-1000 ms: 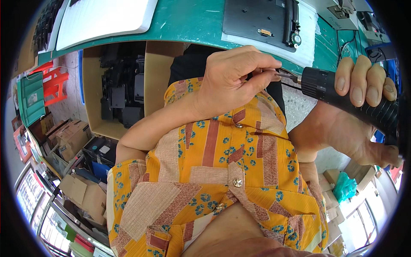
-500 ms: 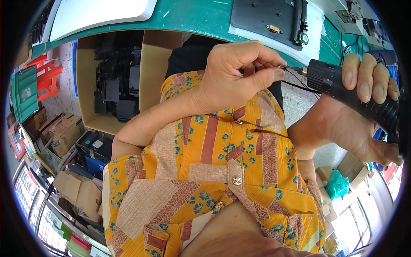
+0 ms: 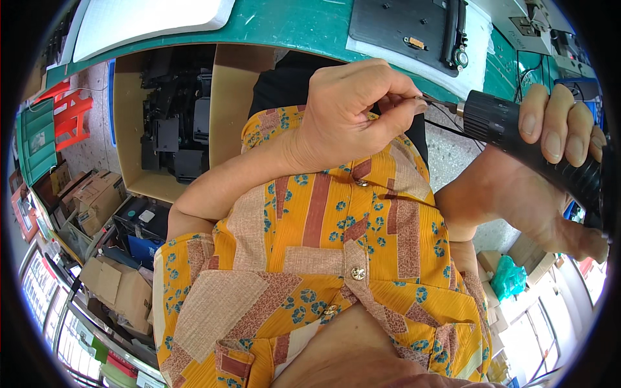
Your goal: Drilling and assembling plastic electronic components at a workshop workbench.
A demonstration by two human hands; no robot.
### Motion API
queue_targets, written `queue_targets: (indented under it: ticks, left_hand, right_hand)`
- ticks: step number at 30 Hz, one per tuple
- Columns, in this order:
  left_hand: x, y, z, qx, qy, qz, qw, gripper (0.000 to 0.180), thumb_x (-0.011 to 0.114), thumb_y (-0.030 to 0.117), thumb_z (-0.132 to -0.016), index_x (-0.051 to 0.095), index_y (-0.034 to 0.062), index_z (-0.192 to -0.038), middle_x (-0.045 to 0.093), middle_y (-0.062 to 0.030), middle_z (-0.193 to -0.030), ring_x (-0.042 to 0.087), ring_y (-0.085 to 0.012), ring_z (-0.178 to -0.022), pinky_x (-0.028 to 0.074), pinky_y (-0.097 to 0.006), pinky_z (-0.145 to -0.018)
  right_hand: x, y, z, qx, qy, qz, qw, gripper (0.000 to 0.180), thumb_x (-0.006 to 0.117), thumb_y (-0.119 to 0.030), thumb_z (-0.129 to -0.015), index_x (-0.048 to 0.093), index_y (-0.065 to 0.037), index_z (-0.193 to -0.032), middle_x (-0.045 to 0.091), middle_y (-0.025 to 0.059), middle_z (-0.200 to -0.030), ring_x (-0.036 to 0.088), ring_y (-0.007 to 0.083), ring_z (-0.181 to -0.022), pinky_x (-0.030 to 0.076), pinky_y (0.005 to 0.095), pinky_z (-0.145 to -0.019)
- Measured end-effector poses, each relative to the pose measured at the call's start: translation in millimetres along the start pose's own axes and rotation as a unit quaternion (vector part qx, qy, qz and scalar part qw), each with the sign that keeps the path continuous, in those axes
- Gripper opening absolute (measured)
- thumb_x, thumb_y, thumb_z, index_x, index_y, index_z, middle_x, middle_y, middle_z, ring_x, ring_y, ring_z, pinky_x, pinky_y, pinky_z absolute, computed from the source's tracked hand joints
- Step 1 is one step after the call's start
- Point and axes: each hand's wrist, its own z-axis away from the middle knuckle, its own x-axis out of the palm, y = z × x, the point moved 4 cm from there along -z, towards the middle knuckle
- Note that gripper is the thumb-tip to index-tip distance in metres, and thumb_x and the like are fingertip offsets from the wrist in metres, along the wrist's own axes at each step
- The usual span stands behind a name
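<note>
My left hand (image 3: pixel 352 113) is pinching something tiny at the metal tip (image 3: pixel 440 102) of the black screwdriver (image 3: pixel 517 132); I cannot tell what. My right hand (image 3: pixel 546 181) is wrapping tight around the handle. The tool is lying sideways, its tip pointing from my right hand toward my left fingers, which are touching it.

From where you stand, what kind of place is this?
Probably a small electronics assembly workshop. The right hand grips a black electric screwdriver while the left hand pinches at its tip. A green workbench carries a dark device panel, and a cardboard box holds black parts.
</note>
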Motion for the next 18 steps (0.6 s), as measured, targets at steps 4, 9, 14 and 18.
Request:
queue_targets:
  ticks: [4,9,14,18]
  left_hand:
    - [-0.7,1.9,-1.0,0.018,0.003,-0.026,0.999,0.015,0.084,-0.001,-0.081,0.074,0.0039,-0.091,0.069,-0.0003,-0.074,0.054,-0.0015,-0.053,0.038,-0.018,-0.047]
    - [-2.0,0.6,-0.2,0.034,0.007,-0.039,0.999,0.015,0.083,-0.002,-0.082,0.072,0.0036,-0.090,0.068,-0.0015,-0.075,0.057,-0.0036,-0.055,0.041,-0.019,-0.048]
    - [-2.6,-3.1,0.7,0.044,0.006,-0.045,0.998,0.014,0.081,-0.003,-0.083,0.072,0.0034,-0.092,0.069,-0.0036,-0.076,0.061,-0.0064,-0.057,0.045,-0.021,-0.049]
    - [-2.9,-3.6,-1.1,0.077,0.004,-0.069,0.995,0.013,0.081,-0.002,-0.083,0.072,0.0031,-0.092,0.069,-0.0049,-0.076,0.063,-0.0083,-0.058,0.047,-0.022,-0.050]
  right_hand:
    - [1.9,0.1,0.4,0.003,-0.013,0.006,1.000,0.080,0.081,-0.070,-0.063,0.060,-0.007,-0.107,0.056,0.0024,-0.093,0.053,0.0175,-0.081,0.041,0.0349,-0.075]
    - [5.4,1.6,0.0,0.010,-0.031,0.013,0.999,0.081,0.081,-0.071,-0.063,0.061,-0.007,-0.108,0.057,0.0023,-0.094,0.054,0.0175,-0.081,0.042,0.0346,-0.075]
    - [10.4,3.6,-1.0,0.015,-0.047,0.020,0.999,0.082,0.080,-0.072,-0.064,0.062,-0.007,-0.109,0.057,0.0022,-0.094,0.054,0.0173,-0.082,0.042,0.0344,-0.075]
    - [7.6,4.1,1.0,0.022,-0.022,0.059,0.998,0.083,0.081,-0.074,-0.065,0.062,-0.007,-0.111,0.057,0.0019,-0.095,0.053,0.0167,-0.082,0.041,0.0342,-0.074]
